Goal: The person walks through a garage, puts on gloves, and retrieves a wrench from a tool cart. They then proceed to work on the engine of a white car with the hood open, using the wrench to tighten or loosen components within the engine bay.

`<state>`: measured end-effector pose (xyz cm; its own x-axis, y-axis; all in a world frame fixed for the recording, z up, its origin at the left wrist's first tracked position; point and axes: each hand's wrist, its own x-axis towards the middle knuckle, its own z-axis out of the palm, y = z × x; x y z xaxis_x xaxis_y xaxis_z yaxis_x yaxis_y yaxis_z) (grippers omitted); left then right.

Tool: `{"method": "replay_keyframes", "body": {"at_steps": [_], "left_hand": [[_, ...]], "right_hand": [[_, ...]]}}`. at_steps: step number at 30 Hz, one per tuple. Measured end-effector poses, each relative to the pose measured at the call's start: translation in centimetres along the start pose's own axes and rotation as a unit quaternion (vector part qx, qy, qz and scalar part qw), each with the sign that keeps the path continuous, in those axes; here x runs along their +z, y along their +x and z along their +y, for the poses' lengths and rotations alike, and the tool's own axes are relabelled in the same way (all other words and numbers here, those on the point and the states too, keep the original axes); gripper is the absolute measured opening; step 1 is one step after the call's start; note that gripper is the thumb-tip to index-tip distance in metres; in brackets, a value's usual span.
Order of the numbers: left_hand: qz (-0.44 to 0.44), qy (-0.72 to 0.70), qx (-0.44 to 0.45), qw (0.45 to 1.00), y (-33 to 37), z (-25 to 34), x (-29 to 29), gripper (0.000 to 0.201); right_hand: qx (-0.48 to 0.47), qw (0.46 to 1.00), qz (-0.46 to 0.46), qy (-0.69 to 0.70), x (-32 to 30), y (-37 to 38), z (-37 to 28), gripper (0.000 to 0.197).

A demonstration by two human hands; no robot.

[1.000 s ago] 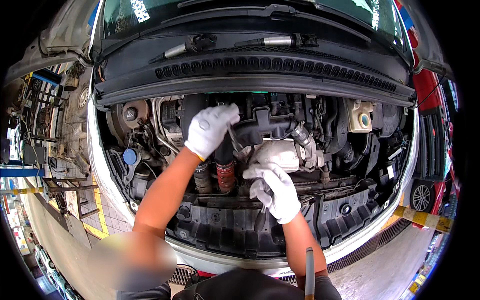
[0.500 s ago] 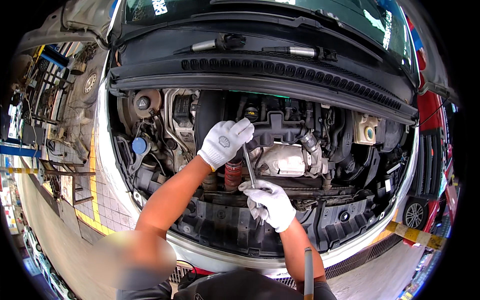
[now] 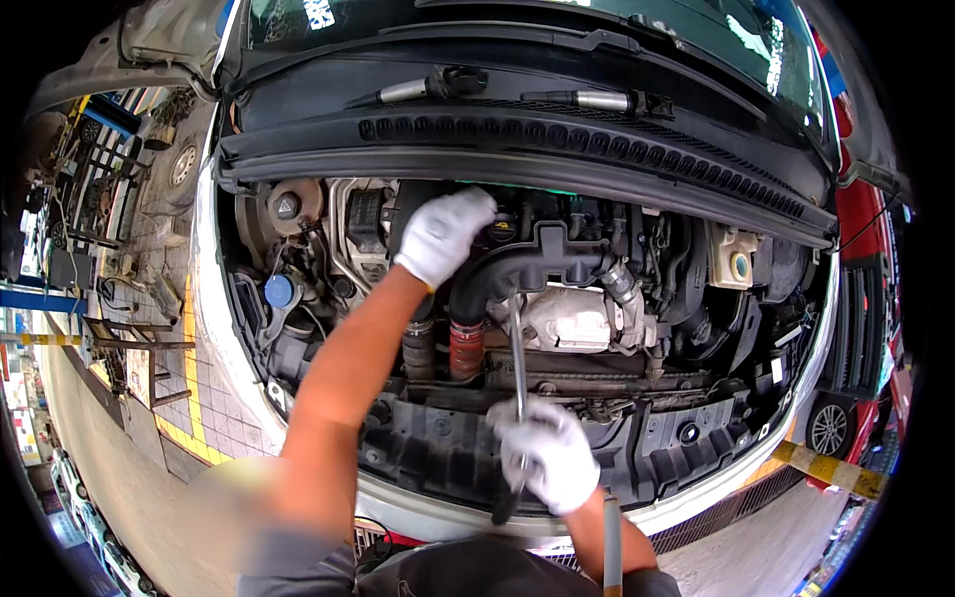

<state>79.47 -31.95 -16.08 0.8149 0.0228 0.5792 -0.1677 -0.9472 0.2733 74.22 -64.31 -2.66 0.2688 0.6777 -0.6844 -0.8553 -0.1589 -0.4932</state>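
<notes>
In my white-gloved right hand [image 3: 549,453], fingers closed, is a long tool with a slim steel shaft [image 3: 518,353] and a dark lower end. It slants over the front of the engine bay, its upper tip beside the black air duct [image 3: 497,274]. My left hand [image 3: 445,237], also gloved, is at the back left of the engine, just left of the black oil filler cap [image 3: 502,228]. Its fingers are bent together, reaching toward the dark recess; whatever they may hold is hidden. Below the duct are a red ribbed hose [image 3: 466,348] and a silvery heat shield [image 3: 567,318].
Two ignition coils, one on the left [image 3: 408,91] and one on the right [image 3: 602,101], lie on the black cowl under the windscreen. A blue cap [image 3: 279,291] and a pale reservoir [image 3: 731,261] flank the engine. A grey rod-like thing [image 3: 612,542] crosses my right forearm.
My right hand has drawn the tool down toward me, away from my left hand. My left hand has shifted up and slightly left, deeper toward the back of the engine.
</notes>
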Motion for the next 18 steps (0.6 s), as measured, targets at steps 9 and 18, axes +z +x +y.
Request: {"method": "replay_keyframes", "body": {"at_steps": [9, 18], "left_hand": [[-0.107, 0.061, -0.307, 0.944, 1.3, 0.1, 2.9, 0.027], [-0.248, 0.084, -0.367, 0.893, 3.7, -0.7, 5.4, 0.030]], "right_hand": [[0.034, 0.999, 0.038, 0.002, -3.1, -2.6, 0.8, 0.020], [0.029, 0.998, 0.040, 0.028, -4.7, -3.0, 1.5, 0.020]]}}
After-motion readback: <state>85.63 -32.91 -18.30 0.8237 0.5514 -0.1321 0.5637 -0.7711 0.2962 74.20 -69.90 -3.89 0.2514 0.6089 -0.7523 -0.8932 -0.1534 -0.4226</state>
